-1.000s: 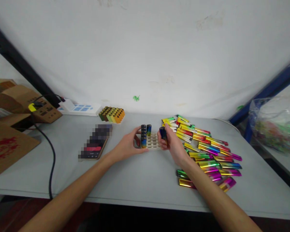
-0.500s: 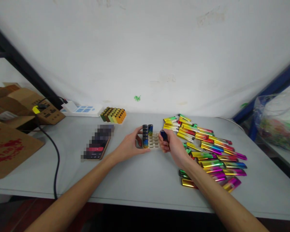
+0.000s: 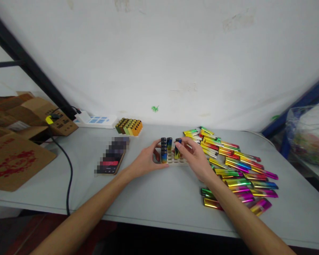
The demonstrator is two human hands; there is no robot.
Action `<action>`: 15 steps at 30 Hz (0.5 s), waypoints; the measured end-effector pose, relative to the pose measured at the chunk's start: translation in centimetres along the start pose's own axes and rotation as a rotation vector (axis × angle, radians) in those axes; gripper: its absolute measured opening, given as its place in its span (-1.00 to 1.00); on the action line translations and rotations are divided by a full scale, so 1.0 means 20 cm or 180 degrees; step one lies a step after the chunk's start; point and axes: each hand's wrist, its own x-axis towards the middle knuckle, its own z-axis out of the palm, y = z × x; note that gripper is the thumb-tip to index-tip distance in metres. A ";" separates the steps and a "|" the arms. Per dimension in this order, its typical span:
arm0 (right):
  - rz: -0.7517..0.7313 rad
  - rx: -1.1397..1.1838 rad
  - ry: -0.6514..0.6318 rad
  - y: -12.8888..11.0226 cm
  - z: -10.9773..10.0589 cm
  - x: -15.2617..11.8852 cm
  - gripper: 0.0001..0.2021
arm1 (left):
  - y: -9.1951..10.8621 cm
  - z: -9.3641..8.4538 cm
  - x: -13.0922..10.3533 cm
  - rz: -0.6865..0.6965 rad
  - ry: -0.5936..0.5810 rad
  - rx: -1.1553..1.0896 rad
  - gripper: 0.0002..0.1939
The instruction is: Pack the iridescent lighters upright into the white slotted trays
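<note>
My left hand [image 3: 148,160] grips the left end of a white slotted tray [image 3: 172,164], its thumb along the front edge and fingers behind. Beside that hand, a row of upright lighters [image 3: 164,158] with black tops and blue-yellow bodies fills the tray's left side. Another upright lighter [image 3: 169,142] stands at the back of the second row. My right hand [image 3: 193,154] pinches a dark blue and yellow lighter [image 3: 177,153] upright over the tray's right part. Whether its lower end sits in a slot, I cannot tell.
Many shiny multicoloured lighters [image 3: 238,182] lie in a loose pile at right. A filled block of upright lighters [image 3: 129,126] stands by the wall. At left are a phone [image 3: 113,157], a power strip [image 3: 98,121], a black cable [image 3: 68,166] and cardboard boxes [image 3: 16,152].
My right hand has turned and brought its lighter upright over the tray, now held between thumb and fingertips. My left hand keeps its grip. The whole view has shifted slightly.
</note>
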 end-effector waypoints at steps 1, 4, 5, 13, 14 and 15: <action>-0.0199 -0.0277 0.0094 0.01 0.00 0.00 -0.71 | 0.00 0.00 0.00 -0.0003 0.0003 -0.0003 -0.01; -0.0550 -0.0877 0.0290 0.04 0.01 0.01 -0.70 | 0.00 0.00 0.00 0.0018 0.0020 -0.0009 -0.02; -0.0570 -0.1018 0.0294 0.04 0.01 0.02 -0.69 | 0.00 0.00 0.00 0.0027 0.0032 -0.0013 -0.03; -0.0963 -0.2113 -0.0131 0.05 0.01 0.04 -0.76 | 0.00 0.01 0.00 -0.0010 0.0007 -0.0025 -0.02; -0.1022 -0.2289 -0.0247 0.05 0.00 0.05 -0.76 | 0.00 0.01 0.00 -0.0016 0.0008 -0.0019 -0.02; -0.1063 -0.2489 -0.0354 0.05 0.01 0.06 -0.76 | 0.01 0.01 0.00 -0.0018 0.0009 -0.0013 -0.01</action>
